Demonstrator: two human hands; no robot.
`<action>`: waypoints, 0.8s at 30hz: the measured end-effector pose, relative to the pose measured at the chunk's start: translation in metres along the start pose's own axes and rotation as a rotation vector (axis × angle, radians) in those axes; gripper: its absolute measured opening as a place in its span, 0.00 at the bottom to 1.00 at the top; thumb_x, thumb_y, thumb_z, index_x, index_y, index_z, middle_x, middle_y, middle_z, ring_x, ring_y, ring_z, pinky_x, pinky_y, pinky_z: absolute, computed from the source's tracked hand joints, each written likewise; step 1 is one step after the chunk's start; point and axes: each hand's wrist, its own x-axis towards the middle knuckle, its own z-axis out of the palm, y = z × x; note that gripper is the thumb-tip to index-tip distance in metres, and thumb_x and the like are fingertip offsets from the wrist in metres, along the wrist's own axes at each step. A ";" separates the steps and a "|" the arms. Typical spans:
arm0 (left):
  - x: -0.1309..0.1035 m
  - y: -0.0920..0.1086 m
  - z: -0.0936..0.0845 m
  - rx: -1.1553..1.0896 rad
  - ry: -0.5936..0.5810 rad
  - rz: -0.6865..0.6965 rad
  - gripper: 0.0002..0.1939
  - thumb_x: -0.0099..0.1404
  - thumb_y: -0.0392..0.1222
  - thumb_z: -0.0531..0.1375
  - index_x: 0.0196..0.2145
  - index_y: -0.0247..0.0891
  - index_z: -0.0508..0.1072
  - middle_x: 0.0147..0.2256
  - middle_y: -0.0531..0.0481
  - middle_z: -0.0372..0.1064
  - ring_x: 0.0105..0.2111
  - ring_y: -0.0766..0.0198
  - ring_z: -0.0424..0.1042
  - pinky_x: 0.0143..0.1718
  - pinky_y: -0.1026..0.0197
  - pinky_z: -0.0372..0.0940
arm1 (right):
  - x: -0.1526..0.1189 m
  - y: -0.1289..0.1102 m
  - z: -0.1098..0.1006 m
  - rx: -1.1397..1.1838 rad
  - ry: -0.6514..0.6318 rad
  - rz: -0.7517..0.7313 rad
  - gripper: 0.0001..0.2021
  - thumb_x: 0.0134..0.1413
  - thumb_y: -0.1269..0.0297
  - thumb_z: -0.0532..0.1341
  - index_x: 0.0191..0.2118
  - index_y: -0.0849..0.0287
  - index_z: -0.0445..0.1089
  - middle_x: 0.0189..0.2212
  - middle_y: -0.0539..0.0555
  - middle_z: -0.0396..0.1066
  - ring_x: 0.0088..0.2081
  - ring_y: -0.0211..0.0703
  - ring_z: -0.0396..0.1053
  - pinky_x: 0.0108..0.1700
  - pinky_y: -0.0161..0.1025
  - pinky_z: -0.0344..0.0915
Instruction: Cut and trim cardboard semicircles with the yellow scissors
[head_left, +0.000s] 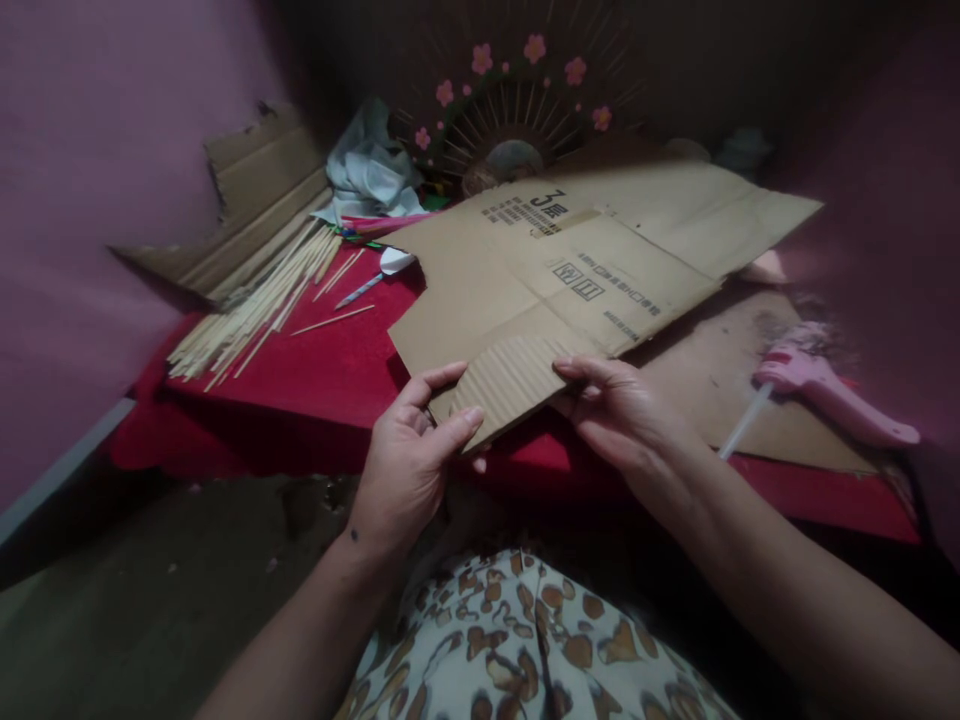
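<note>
Near the table's front edge, my left hand (420, 440) pinches the left end of a small ridged cardboard piece (517, 375) with a rounded far edge. On its right end, the thumb and fingers of my right hand (607, 405) are closed. Directly beneath and behind it spreads a large flat cardboard sheet (480, 270) with black printing, its near corner by my hands. Whether my fingers also grip that sheet's edge I cannot tell.
Wooden sticks (255, 305) and a blue pencil (360, 292) lie left on the red cloth (330, 350). At right rests a pink glue gun (825, 385) on another board. Behind are a crumpled cloth (371, 165), torn cardboard (262, 190) and a flower-decorated fan shape (517, 90).
</note>
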 end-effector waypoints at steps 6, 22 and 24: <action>0.000 -0.002 -0.001 0.013 0.012 0.010 0.23 0.51 0.35 0.65 0.45 0.39 0.67 0.34 0.51 0.71 0.21 0.69 0.70 0.15 0.66 0.69 | 0.002 0.002 -0.002 0.012 -0.014 0.021 0.08 0.35 0.82 0.62 0.19 0.61 0.67 0.21 0.49 0.69 0.29 0.37 0.67 0.35 0.36 0.70; -0.001 0.006 0.005 0.084 0.109 -0.045 0.27 0.48 0.37 0.66 0.47 0.38 0.67 0.33 0.49 0.72 0.17 0.70 0.69 0.14 0.69 0.66 | -0.003 -0.010 -0.003 0.210 -0.062 0.080 0.11 0.51 0.59 0.56 0.36 0.59 0.69 0.28 0.54 0.73 0.32 0.44 0.69 0.40 0.48 0.68; -0.001 0.006 0.005 0.087 0.113 -0.044 0.27 0.48 0.37 0.67 0.47 0.38 0.67 0.33 0.49 0.72 0.17 0.70 0.68 0.14 0.69 0.66 | -0.003 -0.009 -0.002 0.211 -0.052 0.085 0.11 0.51 0.59 0.56 0.36 0.59 0.69 0.28 0.54 0.72 0.33 0.45 0.69 0.40 0.48 0.68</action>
